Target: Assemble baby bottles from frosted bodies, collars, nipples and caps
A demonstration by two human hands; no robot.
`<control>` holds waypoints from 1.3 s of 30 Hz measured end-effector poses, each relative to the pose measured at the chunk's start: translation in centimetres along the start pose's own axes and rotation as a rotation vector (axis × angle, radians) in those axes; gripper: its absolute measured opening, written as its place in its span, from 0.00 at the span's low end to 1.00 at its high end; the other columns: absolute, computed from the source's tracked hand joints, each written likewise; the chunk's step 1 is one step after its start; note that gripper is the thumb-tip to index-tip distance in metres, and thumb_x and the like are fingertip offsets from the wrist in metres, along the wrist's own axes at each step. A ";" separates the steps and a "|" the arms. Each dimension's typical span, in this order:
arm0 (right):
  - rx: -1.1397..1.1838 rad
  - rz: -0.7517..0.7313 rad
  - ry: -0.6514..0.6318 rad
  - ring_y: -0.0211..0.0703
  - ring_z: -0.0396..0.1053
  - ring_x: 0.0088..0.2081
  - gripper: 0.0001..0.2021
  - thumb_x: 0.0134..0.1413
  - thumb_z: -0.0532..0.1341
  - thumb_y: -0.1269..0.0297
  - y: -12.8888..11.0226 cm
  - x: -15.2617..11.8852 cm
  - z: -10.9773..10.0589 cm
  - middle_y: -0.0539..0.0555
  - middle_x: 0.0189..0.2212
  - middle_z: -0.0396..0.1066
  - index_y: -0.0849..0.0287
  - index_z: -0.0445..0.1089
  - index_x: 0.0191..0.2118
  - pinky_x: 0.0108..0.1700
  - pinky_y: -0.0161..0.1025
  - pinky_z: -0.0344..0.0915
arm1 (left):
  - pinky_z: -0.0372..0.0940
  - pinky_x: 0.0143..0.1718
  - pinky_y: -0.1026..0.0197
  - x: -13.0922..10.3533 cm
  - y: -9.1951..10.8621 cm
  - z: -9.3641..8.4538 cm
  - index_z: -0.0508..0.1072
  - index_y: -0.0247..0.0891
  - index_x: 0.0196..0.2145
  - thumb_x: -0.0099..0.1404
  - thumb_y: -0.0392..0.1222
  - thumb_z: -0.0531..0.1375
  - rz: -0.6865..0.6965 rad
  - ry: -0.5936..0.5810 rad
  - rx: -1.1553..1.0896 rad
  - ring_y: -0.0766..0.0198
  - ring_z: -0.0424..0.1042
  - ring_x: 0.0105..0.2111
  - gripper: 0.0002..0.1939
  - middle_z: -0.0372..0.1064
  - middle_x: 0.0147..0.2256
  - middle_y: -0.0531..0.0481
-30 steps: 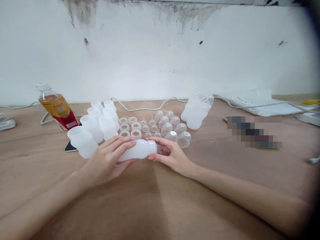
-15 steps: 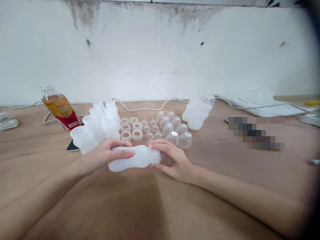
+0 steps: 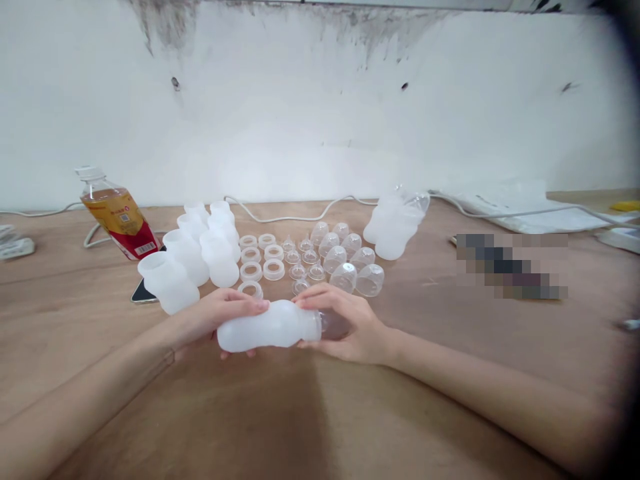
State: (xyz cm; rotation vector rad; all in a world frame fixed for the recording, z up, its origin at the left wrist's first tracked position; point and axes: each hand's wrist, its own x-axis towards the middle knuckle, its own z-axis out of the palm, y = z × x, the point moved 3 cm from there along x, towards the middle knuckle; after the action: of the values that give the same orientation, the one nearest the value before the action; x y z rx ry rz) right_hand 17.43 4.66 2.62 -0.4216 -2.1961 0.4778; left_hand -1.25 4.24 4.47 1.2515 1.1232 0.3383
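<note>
One milky-white, waisted bottle [image 3: 263, 328] is held sideways. Your left fingers [image 3: 249, 307] clasp its body, your right fingers [image 3: 320, 301] its collar [image 3: 312, 326].

One camera sits on the person's head, near the desk [image 3: 270, 420], looking forward and down at it, with the wall [image 3: 300, 107] beyond.
</note>
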 end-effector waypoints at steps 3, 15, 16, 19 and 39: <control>0.077 0.272 0.016 0.40 0.69 0.35 0.23 0.37 0.66 0.60 0.7 0.0 -0.1 0.54 0.35 0.69 0.58 0.62 0.42 0.35 0.36 0.67 | 0.66 0.22 0.66 -0.1 0.3 -0.5 0.73 0.39 0.34 0.54 0.51 0.58 0.257 0.209 0.305 0.62 0.71 0.27 0.15 0.72 0.29 0.51; 0.538 0.867 0.008 0.36 0.68 0.20 0.12 0.41 0.63 0.59 -0.1 1.2 0.0 0.48 0.18 0.68 0.61 0.64 0.29 0.22 0.32 0.63 | 0.65 0.42 0.56 -0.7 -1.1 0.8 0.59 0.34 0.51 0.55 0.36 0.61 1.259 0.658 1.170 0.59 0.66 0.43 0.26 0.67 0.43 0.42; 0.559 0.875 0.001 0.37 0.68 0.20 0.12 0.41 0.63 0.58 -0.2 1.2 0.0 0.48 0.18 0.68 0.61 0.63 0.28 0.21 0.31 0.63 | 0.65 0.42 0.56 -0.7 -1.2 0.7 0.59 0.33 0.51 0.55 0.36 0.61 1.268 0.664 1.189 0.58 0.66 0.43 0.27 0.67 0.43 0.41; 0.589 0.907 -0.020 0.37 0.70 0.21 0.12 0.41 0.63 0.58 -0.1 1.3 0.0 0.49 0.21 0.68 0.61 0.63 0.27 0.20 0.31 0.63 | 0.65 0.43 0.55 -0.7 -1.4 0.6 0.60 0.32 0.50 0.54 0.36 0.61 1.261 0.685 1.225 0.57 0.65 0.44 0.26 0.67 0.43 0.41; -1.060 0.716 -0.226 0.45 0.67 0.26 0.15 0.49 0.53 0.51 0.3 2.8 -9.0 0.53 0.26 0.70 0.58 0.67 0.32 0.23 0.36 0.54 | 0.65 0.35 0.57 0.2 -2.5 0.4 0.59 0.37 0.45 0.57 0.46 0.57 0.918 0.833 0.974 0.58 0.69 0.36 0.19 0.68 0.38 0.45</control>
State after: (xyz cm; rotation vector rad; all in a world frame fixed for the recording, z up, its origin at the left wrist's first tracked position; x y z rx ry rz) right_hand 22.85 7.92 9.62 -1.8105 -2.3092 -0.3685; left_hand -1.72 3.29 2.14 2.6362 1.3818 1.1674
